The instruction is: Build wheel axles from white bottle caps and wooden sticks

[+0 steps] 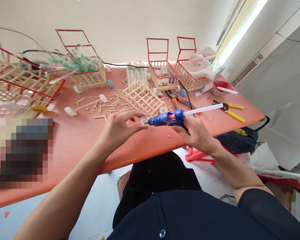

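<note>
A small white bottle cap (144,120) is pinched between the thumb and fingers of my left hand (118,128). My right hand (196,131) is wrapped round the handle of a blue glue gun (162,119), whose tip points left and meets the cap. A long translucent glue stick (203,109) sticks out of the gun's back. Just beyond the gun lies an unpainted wooden lattice basket (145,98), tilted on the table, with another white cap (163,109) at its near right corner.
Red-rimmed stick carts (162,71) stand along the back of the orange table (85,140). Cut sticks and a capped axle (87,106) lie left of the basket. Orange-handled pliers (175,102), yellow-handled cutters (235,116) and a red-stained bowl (221,90) are at right.
</note>
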